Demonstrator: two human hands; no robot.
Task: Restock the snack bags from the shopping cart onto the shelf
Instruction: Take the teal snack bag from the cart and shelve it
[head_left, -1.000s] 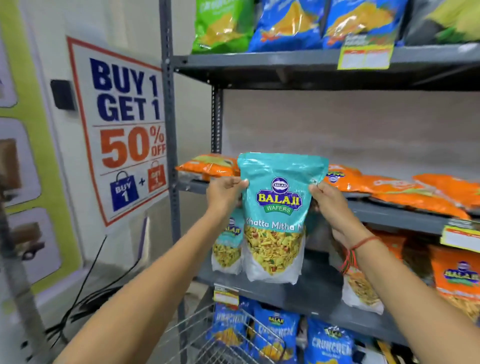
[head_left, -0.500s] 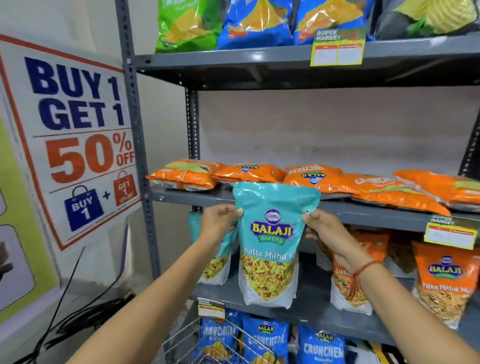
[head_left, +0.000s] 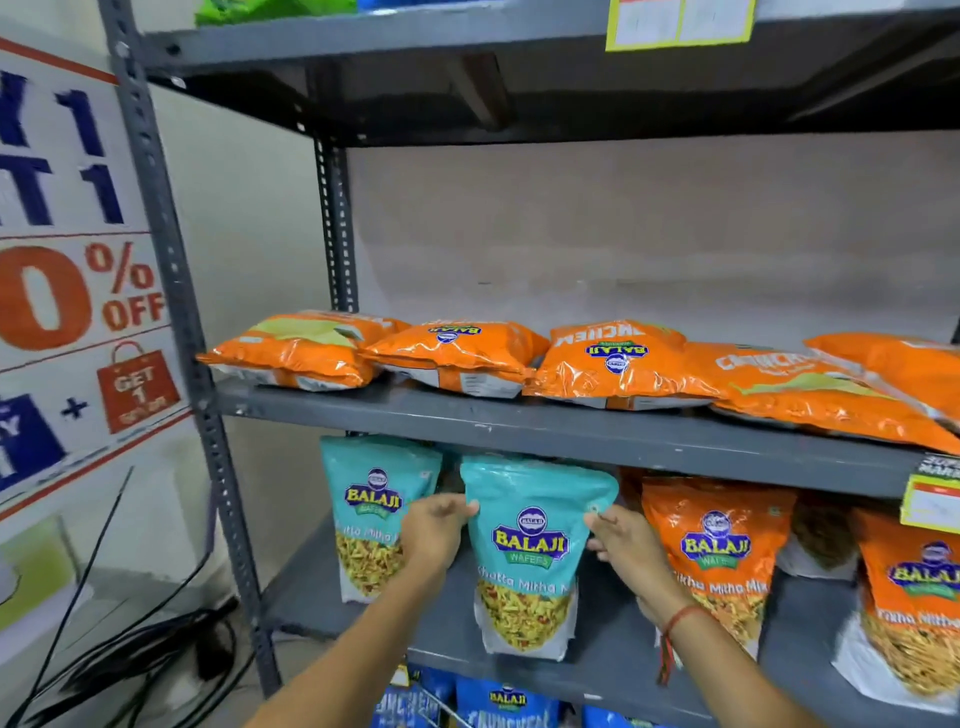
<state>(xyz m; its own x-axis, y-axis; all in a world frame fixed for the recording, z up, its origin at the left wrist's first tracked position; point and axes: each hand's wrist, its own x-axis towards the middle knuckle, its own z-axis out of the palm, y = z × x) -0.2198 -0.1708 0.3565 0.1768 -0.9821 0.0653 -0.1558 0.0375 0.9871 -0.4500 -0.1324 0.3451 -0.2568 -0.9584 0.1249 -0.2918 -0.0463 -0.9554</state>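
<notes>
Between your two hands stands the teal snack bag (head_left: 530, 551), upright at the shelf (head_left: 613, 670) front. Your left hand (head_left: 434, 530) and right hand (head_left: 626, 545) each pinch an upper side edge with fingers closed on it. One matching teal bag (head_left: 371, 514) stands just left; two orange pouches (head_left: 719, 551) stand clearly to the right.

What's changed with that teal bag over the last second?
The teal bag has gone down from in front of the orange-bag shelf to the shelf below, standing beside the other teal bag. The left hand and right hand have kept hold of its upper edges; no release yet. The flat orange bags above and the standing orange bags haven't moved.
</notes>
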